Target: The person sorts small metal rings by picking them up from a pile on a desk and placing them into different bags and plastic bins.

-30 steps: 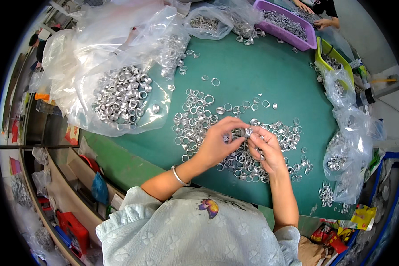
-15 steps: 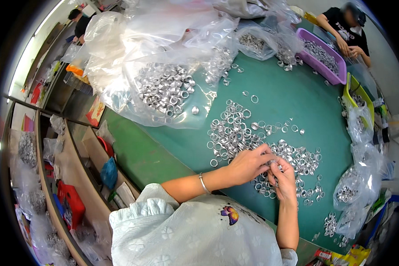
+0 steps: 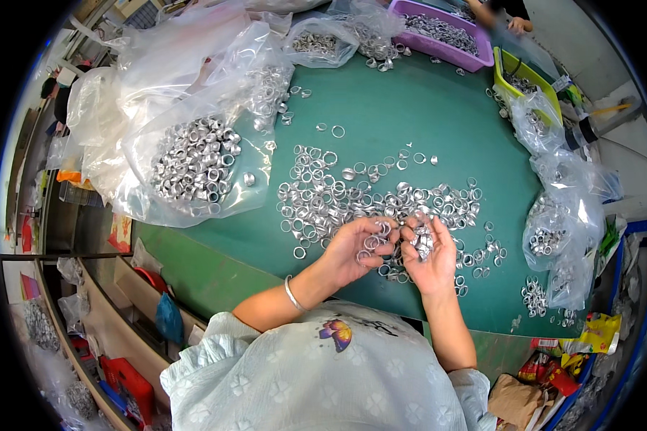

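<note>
Silvery metal rings point(image 3: 331, 197) lie in a loose, wide pile on the green table top. Over its near edge, my left hand point(image 3: 343, 253) curls around several rings point(image 3: 372, 243), which show between its fingers. Close beside it, my right hand point(image 3: 434, 271) is turned palm up, fingers bent around a small cluster of rings point(image 3: 424, 244). The fingertips of both hands are near each other, with a narrow gap between them. Exactly how many rings each palm carries is hidden by the fingers.
A large clear plastic bag point(image 3: 140, 154) of rings spreads over the table's left side. Purple point(image 3: 474, 61) and yellow-green point(image 3: 507, 86) baskets stand at the far right. Clear bags point(image 3: 575, 251) line the right edge. Another person's hand point(image 3: 517, 26) shows at the far right.
My hands have parted from a close pinch and turned their palms upward, showing the rings in them. The whole view has shifted, so the table appears farther left.
</note>
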Tool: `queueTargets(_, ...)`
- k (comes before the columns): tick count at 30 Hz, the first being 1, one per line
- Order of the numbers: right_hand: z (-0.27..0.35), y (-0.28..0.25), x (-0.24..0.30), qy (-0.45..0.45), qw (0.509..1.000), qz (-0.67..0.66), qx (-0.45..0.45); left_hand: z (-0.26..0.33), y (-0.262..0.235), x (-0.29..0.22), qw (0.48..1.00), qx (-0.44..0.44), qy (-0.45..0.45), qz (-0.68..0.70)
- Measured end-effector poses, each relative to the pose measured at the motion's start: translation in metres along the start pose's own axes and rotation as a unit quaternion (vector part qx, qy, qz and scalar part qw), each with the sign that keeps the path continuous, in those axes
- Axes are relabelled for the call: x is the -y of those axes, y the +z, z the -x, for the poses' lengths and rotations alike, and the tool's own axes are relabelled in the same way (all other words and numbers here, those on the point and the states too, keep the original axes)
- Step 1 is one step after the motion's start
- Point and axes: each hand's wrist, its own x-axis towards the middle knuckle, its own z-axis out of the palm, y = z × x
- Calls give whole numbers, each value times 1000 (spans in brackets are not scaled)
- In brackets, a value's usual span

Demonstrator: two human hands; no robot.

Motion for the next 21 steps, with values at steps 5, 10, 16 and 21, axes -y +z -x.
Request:
queueTargets(5,11,-1,-18,-280,912,300,26,-3,9,33,988,-123,-37,91)
queueTargets(10,19,6,-38,-512,521,679,67,-14,5,58,990,-3,15,142)
queueTargets(16,29,8,-39,-544,438,708,109,-10,-2,60,991,40,6,129)
queueTargets(21,22,-3,-8,-523,545,655,14,12,-19,58,997,-20,-46,52)
